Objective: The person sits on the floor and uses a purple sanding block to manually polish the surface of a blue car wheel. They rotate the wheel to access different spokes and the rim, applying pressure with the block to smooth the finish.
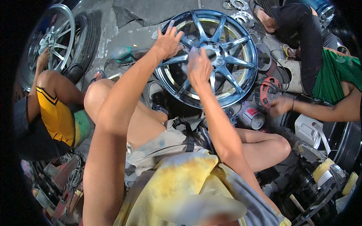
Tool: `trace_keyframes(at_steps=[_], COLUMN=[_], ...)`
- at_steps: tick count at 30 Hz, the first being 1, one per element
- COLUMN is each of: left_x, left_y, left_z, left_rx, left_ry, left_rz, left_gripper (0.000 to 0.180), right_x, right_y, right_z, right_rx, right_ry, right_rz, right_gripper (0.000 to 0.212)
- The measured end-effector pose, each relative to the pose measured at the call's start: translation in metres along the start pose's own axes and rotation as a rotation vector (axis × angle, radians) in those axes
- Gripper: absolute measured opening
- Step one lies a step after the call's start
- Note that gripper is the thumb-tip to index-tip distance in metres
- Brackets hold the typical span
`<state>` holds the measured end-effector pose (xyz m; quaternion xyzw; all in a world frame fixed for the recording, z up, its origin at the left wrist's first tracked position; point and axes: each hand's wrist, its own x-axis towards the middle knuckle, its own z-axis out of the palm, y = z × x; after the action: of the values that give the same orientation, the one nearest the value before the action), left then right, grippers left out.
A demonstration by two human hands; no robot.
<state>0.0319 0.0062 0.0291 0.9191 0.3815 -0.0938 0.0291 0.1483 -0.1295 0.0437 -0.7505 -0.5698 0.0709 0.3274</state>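
A blue-silver alloy wheel rim (pixel 229 59) with several spokes lies in front of me, between my legs and the far floor. My left hand (pixel 167 43) rests at its left edge, fingers spread near the outer lip and a spoke. Over the spokes left of the hub is my right hand (pixel 199 67), its fingers bent together and their tips smeared by motion. Whatever may be pinched under those fingertips cannot be made out.
On the left, a person's hand (pixel 43 58) touches a silver rim (pixel 59 29) beside a black tyre (pixel 85 47). A teal power tool (pixel 122 54) lies left of my rim. To the right are a tin can (pixel 253 119), a red-orange tool (pixel 269 90) and another person's blurred hand (pixel 281 107).
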Motion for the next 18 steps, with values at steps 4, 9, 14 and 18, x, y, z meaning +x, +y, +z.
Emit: trace_keyframes(at_steps=[4, 9, 14, 18], left_x=[-0.003, 0.0, 0.004, 0.004], left_y=[0.001, 0.003, 0.007, 0.003], left_z=[-0.003, -0.002, -0.005, 0.0], left_rx=[-0.008, 0.013, -0.029, -0.039], left_ry=[0.06, 0.036, 0.027, 0.065], left_rz=[0.024, 0.013, 0.007, 0.013], left_gripper=[0.061, 0.063, 0.06, 0.059], right_x=[0.014, 0.0, 0.031, 0.01], right_y=[0.012, 0.006, 0.013, 0.012], right_z=[0.001, 0.013, 0.006, -0.004], right_rx=[-0.028, -0.028, -0.067, -0.054], right_ry=[-0.008, 0.031, 0.062, -0.067], right_rz=[-0.05, 0.044, 0.106, -0.011], right_gripper=[0.015, 0.017, 0.013, 0.012])
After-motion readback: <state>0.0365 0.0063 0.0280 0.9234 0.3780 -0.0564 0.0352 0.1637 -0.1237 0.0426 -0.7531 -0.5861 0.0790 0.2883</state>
